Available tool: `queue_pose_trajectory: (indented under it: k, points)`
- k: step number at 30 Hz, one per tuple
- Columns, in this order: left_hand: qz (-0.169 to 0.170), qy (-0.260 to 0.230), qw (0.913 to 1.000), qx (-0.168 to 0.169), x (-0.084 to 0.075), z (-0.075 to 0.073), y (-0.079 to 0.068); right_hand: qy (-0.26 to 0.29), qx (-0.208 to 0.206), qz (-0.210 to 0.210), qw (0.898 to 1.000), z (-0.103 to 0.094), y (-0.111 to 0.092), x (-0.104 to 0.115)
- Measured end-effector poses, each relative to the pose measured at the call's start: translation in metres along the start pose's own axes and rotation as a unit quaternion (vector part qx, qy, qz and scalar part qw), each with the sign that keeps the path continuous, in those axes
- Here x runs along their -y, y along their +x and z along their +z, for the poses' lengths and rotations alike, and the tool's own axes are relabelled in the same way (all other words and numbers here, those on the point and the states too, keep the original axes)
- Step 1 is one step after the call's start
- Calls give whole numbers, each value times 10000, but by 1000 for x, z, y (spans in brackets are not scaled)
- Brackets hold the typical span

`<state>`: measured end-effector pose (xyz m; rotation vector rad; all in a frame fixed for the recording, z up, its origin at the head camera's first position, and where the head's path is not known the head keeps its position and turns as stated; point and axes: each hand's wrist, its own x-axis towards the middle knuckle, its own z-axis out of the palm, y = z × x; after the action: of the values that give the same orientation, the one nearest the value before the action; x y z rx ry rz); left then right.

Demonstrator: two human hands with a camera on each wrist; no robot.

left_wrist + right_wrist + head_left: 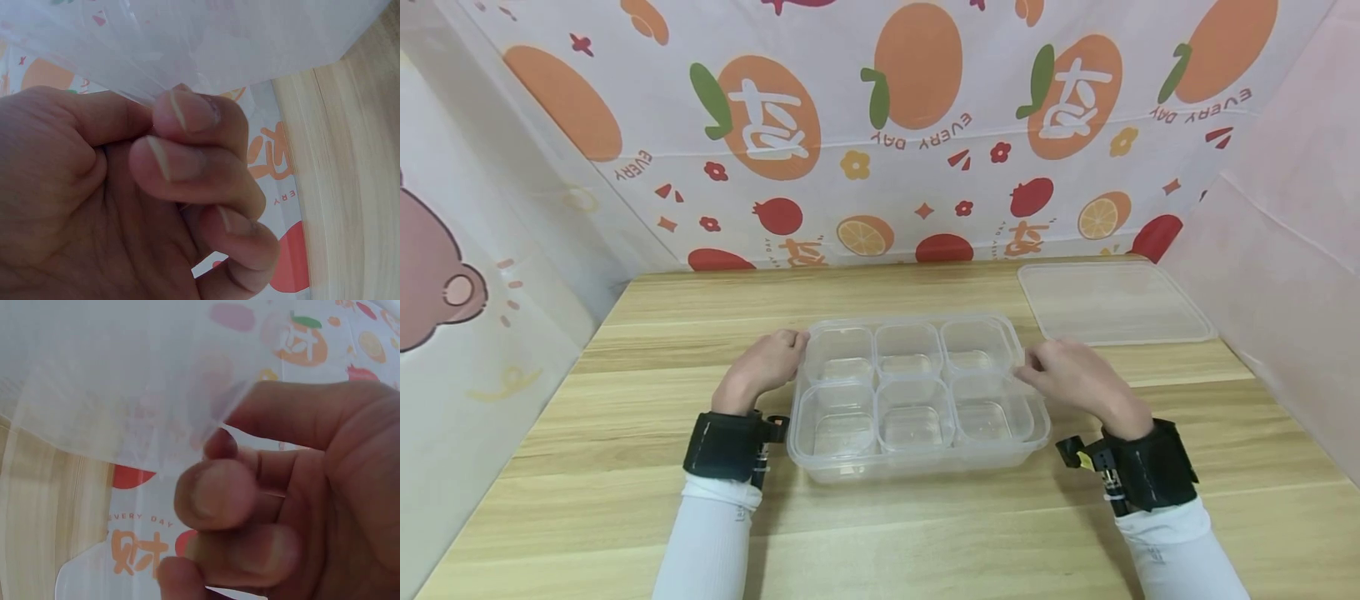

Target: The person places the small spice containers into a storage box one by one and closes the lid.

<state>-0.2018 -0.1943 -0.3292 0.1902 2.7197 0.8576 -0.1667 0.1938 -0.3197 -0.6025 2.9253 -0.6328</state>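
A clear plastic food storage box [925,468] is at the middle of the wooden table, tilted slightly in the head view. Inside it sit several small clear square cups [841,421], in two rows of three; nothing shows in them. My left hand [765,367] pinches the rim at the left side, thumb against curled fingers, as the left wrist view also shows. On the opposite side my right hand [1078,375] pinches the right rim in the same manner. Whether the box's underside touches the table I cannot tell.
A flat translucent lid [1116,302] lies at the back right of the wooden table [880,533]. Behind the table hangs a fruit-printed cloth [842,192]. Pale cloth sides stand on the left [527,275] and right [1285,250].
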Motion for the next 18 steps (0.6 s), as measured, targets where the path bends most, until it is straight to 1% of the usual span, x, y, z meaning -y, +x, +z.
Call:
queue_pose_trajectory:
  k: [3, 6, 8, 12, 18]
  points:
    - [26, -15, 10000, 12, 1, -1, 0, 205, 61, 176, 9996, -3, 5, -5]
    - [69, -6, 10000, 52, 1, 1, 2, 456, 278, 321, 9981, -5, 10, -14]
    - [53, 16, 10000, 74, 1, 1, 3, 688, 441, 275, 9963, -5, 14, -21]
    - [-18, 22, 10000, 60, 1, -1, 1, 1110, 674, -38, 9915, -5, 21, -30]
    - [23, -41, 10000, 40, 0, 1, 0, 1504, 861, -38, 9849, -4, 21, -36]
